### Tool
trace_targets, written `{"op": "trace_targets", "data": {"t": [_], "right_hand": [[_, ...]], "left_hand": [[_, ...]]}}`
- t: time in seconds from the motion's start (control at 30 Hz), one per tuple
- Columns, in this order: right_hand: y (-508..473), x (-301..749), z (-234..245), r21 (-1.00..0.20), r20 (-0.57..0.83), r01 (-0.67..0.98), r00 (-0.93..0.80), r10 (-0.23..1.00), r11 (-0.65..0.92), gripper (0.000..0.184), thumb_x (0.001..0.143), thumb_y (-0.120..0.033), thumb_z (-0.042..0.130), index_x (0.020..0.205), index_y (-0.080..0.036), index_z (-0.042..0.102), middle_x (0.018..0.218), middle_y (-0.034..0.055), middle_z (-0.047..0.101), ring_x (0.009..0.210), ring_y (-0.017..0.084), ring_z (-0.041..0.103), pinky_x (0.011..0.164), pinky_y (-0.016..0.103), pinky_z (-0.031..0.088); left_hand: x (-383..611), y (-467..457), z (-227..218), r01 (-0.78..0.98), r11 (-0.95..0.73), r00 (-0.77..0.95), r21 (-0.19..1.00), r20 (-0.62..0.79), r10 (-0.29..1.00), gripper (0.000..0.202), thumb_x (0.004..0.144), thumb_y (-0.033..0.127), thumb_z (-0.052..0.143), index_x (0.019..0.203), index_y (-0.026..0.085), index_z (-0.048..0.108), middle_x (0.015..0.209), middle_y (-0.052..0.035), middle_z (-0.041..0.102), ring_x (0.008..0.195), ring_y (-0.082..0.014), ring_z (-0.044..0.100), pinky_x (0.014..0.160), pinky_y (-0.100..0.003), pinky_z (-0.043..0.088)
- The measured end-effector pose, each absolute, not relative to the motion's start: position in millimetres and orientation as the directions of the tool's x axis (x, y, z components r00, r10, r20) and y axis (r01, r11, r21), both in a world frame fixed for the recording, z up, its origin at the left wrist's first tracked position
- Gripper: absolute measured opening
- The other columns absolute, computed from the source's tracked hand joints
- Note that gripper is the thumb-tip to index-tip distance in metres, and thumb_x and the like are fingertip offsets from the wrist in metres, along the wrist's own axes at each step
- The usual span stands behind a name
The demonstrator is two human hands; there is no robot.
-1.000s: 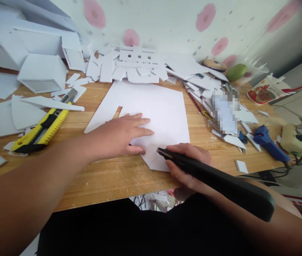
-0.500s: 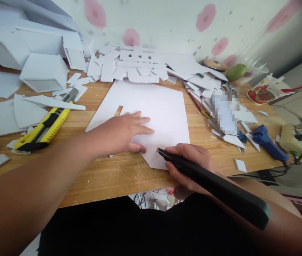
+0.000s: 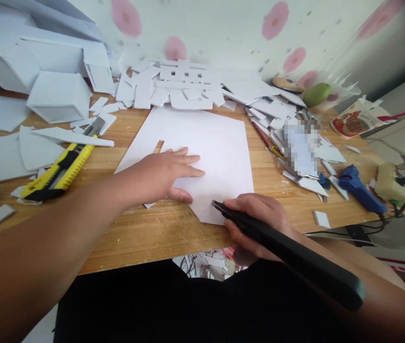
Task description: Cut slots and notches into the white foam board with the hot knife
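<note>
Right hand [image 3: 259, 220] and black cutter [image 3: 284, 247] have slid slightly toward the near edge; fingers wrapped tight round the cutter, tip on the near corner of the white sheet [image 3: 206, 138]; left hand [image 3: 165, 175] flat, fingers spread, pressing the sheet; sheet lies mid-table [image 3: 141, 236]; yellow cutter [image 3: 57, 174] well left.

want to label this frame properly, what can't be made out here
Head view:
The blade of the black utility knife in the right hand: too small to tell whether it touches the white sheet.
The sheet under the left hand: covered by the palm.
An item among the paper scraps at right: hidden by a pixelated patch.
</note>
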State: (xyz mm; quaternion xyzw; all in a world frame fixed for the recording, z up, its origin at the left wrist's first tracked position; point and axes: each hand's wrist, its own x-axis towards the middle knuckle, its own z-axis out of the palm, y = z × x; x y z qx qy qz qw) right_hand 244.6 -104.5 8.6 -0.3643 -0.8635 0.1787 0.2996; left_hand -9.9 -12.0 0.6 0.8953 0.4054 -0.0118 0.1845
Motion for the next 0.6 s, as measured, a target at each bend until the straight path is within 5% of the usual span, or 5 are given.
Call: {"op": "trace_targets", "data": {"t": [0.3, 0.6], "right_hand": [[-109.9, 254.8, 10.5, -0.511, 0.414, 0.514, -0.555, 0.722, 0.689, 0.016, 0.083, -0.017, 0.061, 0.097, -0.024, 0.060, 0.065, 0.0004, 0.065, 0.053, 0.017, 0.061, 0.049, 0.031, 0.050], [-101.8, 271.4, 20.3, -0.707, 0.336, 0.552, -0.288, 0.897, 0.442, 0.017, 0.080, -0.022, 0.071, 0.097, -0.026, 0.070, 0.079, 0.0020, 0.077, 0.065, 0.019, 0.072, 0.055, 0.027, 0.056]], "left_hand": [[-8.3, -11.9, 2.1, 0.735, -0.594, 0.664, 0.327, -0.172, 0.728, 0.066, 0.078, 0.050, 0.082, 0.139, 0.038, 0.061, 0.160, -0.0013, 0.041, 0.153, -0.0340, 0.028, 0.124, -0.057, 0.020], [-7.0, -13.9, 5.9, 0.743, -0.593, 0.661, 0.310, -0.195, 0.725, 0.066, 0.079, 0.046, 0.083, 0.141, 0.037, 0.059, 0.161, -0.0011, 0.041, 0.154, -0.0327, 0.027, 0.124, -0.057, 0.022]]}}
